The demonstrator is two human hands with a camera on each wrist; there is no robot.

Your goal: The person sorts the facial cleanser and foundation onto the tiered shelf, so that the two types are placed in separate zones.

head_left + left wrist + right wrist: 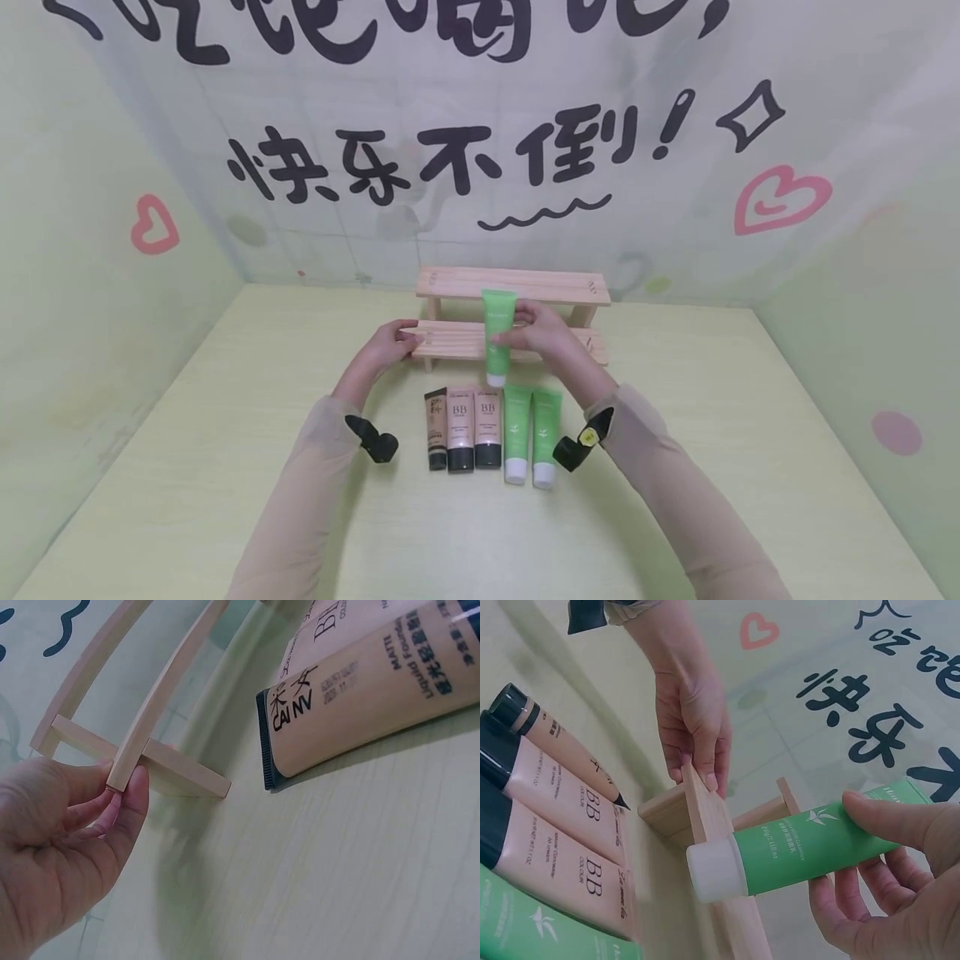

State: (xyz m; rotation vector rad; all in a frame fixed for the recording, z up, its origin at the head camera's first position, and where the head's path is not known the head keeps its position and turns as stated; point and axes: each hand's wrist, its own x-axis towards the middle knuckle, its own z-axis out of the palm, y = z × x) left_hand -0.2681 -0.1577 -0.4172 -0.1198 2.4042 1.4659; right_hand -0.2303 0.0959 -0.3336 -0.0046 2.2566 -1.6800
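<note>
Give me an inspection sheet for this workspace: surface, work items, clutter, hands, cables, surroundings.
Surface: pale green table, no spills seen.
Work items: two-tier wooden rack at the back; green tube held above the lower shelf, white cap down.
Clutter: five tubes lying in a row in front of the rack, namely a slim dark-capped tube, two BB tubes, two more green tubes.
Hands: left hand grips the rack's left end; right hand holds the green tube, fingers curled round it.
Cables: nothing seen.
Surroundings: backdrop with black lettering and pink hearts; green side walls.
</note>
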